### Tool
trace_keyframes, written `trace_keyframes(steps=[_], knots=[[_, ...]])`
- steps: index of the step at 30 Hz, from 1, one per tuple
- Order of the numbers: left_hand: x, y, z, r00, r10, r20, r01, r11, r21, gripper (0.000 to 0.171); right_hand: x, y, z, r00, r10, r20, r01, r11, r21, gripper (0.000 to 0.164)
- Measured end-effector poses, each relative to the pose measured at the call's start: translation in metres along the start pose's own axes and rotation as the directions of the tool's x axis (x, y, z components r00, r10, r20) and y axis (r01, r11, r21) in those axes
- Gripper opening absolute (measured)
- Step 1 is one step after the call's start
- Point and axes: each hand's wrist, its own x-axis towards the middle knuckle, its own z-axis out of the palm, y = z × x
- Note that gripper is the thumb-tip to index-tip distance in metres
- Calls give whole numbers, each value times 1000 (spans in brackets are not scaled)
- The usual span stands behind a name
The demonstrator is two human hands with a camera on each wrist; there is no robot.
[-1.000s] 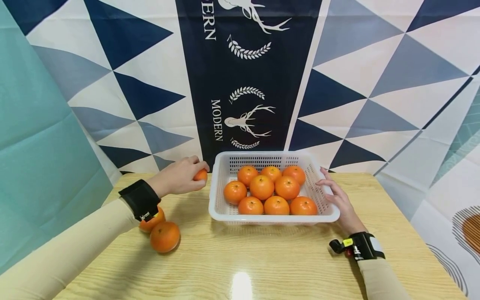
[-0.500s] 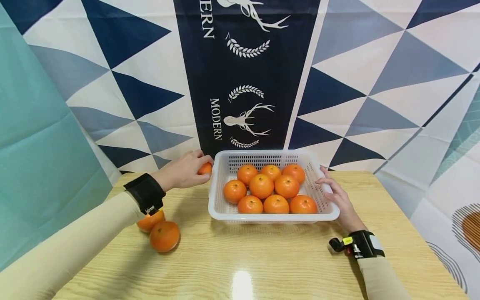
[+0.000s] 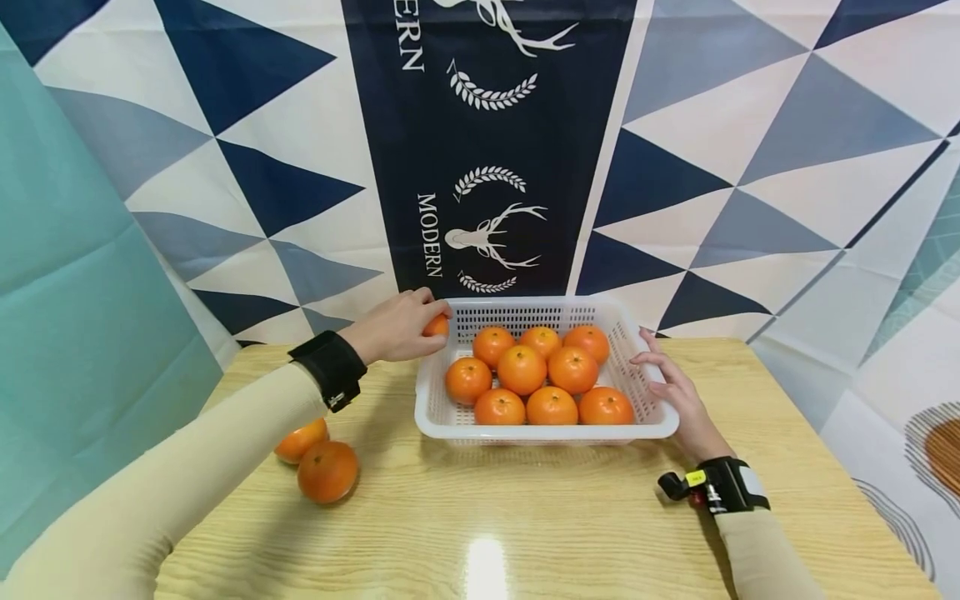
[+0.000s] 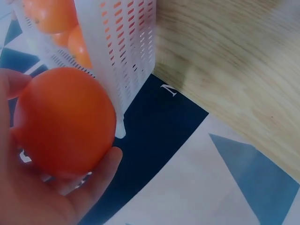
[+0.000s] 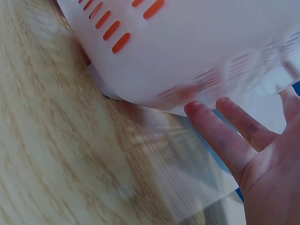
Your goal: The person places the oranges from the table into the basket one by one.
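My left hand (image 3: 393, 325) grips an orange (image 4: 65, 122) at the left rim of a white plastic basket (image 3: 528, 433). In the left wrist view the fruit overlaps the basket's perforated wall, with fingers curled around its far side. Several oranges (image 3: 522, 371) lie inside the basket, one resting on top of others. My right hand (image 3: 678, 400) holds the basket's right side, its upper fingers over the rim. The right wrist view shows two lower fingers (image 5: 220, 136) against the outer wall.
Two more oranges (image 3: 328, 472) sit on the wooden table (image 3: 420, 533) at the left, one partly hidden by the left forearm. Directly behind the basket hangs a patterned cloth (image 3: 487, 150). A teal cloth (image 3: 82, 317) borders the left side.
My left hand has moved right with the orange, from beside the basket to over its left rim. The right hand keeps its place on the basket.
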Motion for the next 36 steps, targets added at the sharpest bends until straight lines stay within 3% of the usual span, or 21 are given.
trace_keyframes(steps=[4, 10, 18, 25, 36], knots=[[19, 3, 6, 1000, -2, 27, 2, 1000, 15, 51, -1, 1, -1, 1000, 11, -11, -11, 1000, -2, 37], [65, -19, 40, 1000, -6, 7, 5, 998, 55, 51, -2, 3, 0, 1000, 21, -10, -21, 999, -33, 37], [109, -37, 65, 999, -7, 50, 5, 998, 59, 57, 2, 1, 0, 1000, 9, -14, -10, 1000, -25, 38], [117, -33, 77, 997, -4, 80, -5, 995, 104, 58, 0, 3, -1, 1000, 24, -10, -24, 999, -28, 37], [122, -22, 72, 991, -30, 134, 16, 994, 104, 61, 1, -1, 0, 1000, 15, -21, -15, 1000, -13, 39]])
